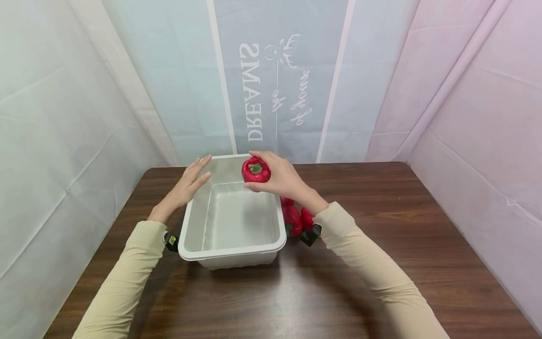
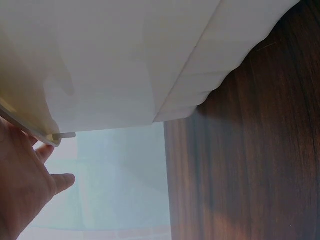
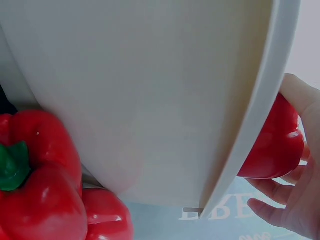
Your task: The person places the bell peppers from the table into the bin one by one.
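Observation:
A red bell pepper with a green stem is held by my right hand, thumb and fingers curled round it, over the far right part of a white plastic bin. In the right wrist view, the bin's rim partly hides this pepper. My left hand is at the bin's left rim, fingers extended and spread. The left wrist view shows that hand beside the rim, with the bin's outer wall above. The bin's visible floor is bare.
Several more red peppers lie against the bin's right side, partly hidden by my right forearm. They show large in the right wrist view, one pepper with its green stem. A printed curtain hangs behind the brown wooden table.

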`<state>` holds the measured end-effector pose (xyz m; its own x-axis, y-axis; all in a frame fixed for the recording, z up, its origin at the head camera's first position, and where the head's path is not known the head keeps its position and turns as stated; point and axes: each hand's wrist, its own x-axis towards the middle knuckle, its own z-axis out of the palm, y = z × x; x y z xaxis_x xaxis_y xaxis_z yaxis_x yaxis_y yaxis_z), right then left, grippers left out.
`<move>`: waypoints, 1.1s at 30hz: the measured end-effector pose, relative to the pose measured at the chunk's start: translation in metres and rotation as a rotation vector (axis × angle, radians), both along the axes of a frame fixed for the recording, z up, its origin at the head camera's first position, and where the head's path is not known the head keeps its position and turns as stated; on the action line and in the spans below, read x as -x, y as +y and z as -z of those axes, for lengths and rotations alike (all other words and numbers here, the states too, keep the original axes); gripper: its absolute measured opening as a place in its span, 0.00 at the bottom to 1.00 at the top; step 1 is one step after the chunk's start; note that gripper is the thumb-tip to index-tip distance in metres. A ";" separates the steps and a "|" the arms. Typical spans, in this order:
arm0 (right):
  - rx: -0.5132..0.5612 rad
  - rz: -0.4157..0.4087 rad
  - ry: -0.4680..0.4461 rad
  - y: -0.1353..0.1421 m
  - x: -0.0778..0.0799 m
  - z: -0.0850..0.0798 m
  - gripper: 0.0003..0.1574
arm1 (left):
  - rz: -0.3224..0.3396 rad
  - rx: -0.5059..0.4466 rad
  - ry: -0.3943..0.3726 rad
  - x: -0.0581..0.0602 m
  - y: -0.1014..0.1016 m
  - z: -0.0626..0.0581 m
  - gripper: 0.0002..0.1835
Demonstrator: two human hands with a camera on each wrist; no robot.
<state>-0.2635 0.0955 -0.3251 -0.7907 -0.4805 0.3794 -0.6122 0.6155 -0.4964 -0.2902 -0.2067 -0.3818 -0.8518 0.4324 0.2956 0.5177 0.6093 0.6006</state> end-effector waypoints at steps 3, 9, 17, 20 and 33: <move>0.000 -0.004 -0.005 -0.001 0.000 0.001 0.50 | 0.000 -0.003 0.000 -0.001 0.000 -0.001 0.31; -0.003 -0.007 0.012 -0.001 0.001 0.005 0.50 | -0.004 -0.009 0.002 -0.001 0.001 -0.001 0.31; -0.017 -0.009 0.033 -0.001 0.003 0.011 0.49 | -0.005 -0.019 0.010 -0.001 0.001 0.001 0.31; -0.011 -0.011 0.030 -0.001 0.003 0.012 0.49 | -0.003 -0.023 0.011 -0.001 0.000 0.001 0.31; -0.033 -0.017 0.017 -0.003 0.003 0.018 0.48 | -0.010 -0.041 -0.003 -0.002 0.001 0.000 0.31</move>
<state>-0.2665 0.0928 -0.3430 -0.7758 -0.5067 0.3760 -0.6309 0.6206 -0.4655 -0.2883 -0.2060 -0.3820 -0.8572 0.4110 0.3102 0.5094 0.5894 0.6270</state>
